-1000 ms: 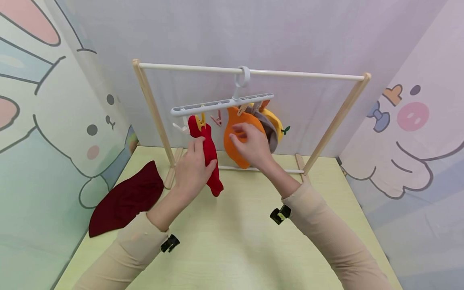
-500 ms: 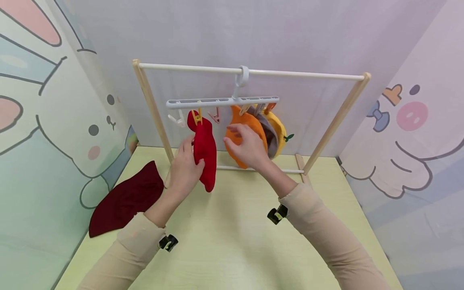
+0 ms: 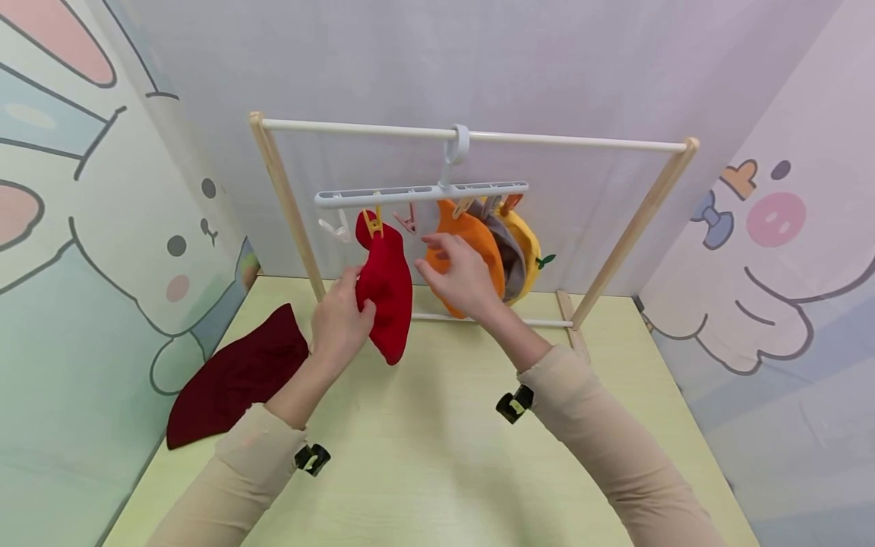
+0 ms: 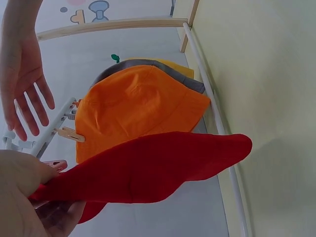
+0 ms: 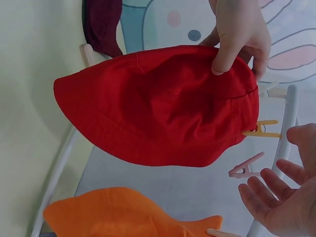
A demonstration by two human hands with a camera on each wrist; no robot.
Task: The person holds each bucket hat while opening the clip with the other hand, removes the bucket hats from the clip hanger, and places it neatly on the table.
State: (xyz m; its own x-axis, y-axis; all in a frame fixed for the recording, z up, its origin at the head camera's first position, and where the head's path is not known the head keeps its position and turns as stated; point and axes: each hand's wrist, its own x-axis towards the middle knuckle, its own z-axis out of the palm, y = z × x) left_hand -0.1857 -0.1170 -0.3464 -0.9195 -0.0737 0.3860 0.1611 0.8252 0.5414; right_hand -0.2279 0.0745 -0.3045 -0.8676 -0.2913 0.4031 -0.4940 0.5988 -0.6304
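Note:
A red bucket hat [image 3: 387,296] hangs from the white hanger [image 3: 410,197], a yellow clip [image 3: 373,223] biting its edge. My left hand [image 3: 337,323] pinches this hat on its left side; the thumb [image 5: 227,59] lies over the cloth in the right wrist view. Fingers loosely spread, my right hand [image 3: 465,277] is held in front of the orange bucket hat [image 4: 138,106] and has nothing in it. A pink clip [image 5: 245,168] dangles unused near that hand, and a white clip [image 3: 336,226] hangs at the hanger's left end.
Behind the orange hat hang a grey hat [image 3: 509,258] and a yellow hat [image 3: 529,243] with a green sprout. The hanger hooks over the white rail [image 3: 567,139] of a wooden-legged rack. A dark red hat [image 3: 239,380] lies on the table [image 3: 437,471] at left.
The hanger swung from slanted to nearly level, and the red hat turned to show more of its face. My left hand shifted left and slightly down; my right moved slightly left.

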